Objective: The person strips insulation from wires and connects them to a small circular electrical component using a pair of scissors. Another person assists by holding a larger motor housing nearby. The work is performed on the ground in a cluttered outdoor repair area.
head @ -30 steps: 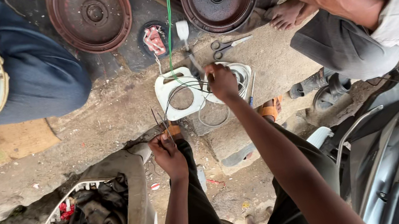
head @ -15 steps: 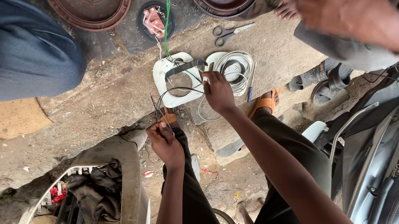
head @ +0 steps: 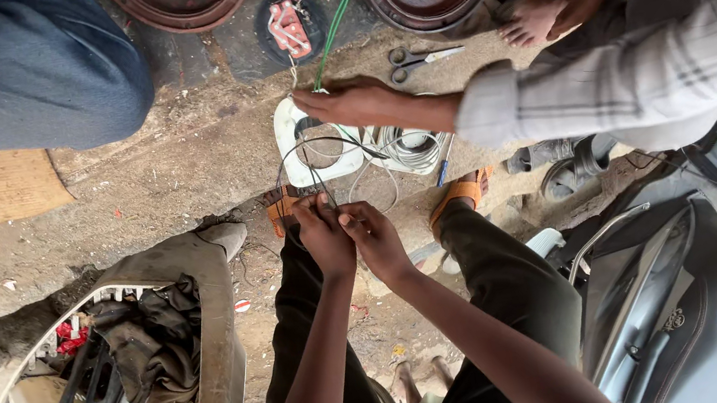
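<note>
Below, thin dark wires (head: 307, 164) looped, running up toward white housing (head: 288, 131). Wire ends pinched between closed fingertips of left hand (head: 322, 234) and right hand (head: 371, 236), hands touching.

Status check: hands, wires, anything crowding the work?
Left hand and right hand together, pinching thin dark wires. Wires loop up toward white housing. Another person's hand rests on housing, close above.
</note>
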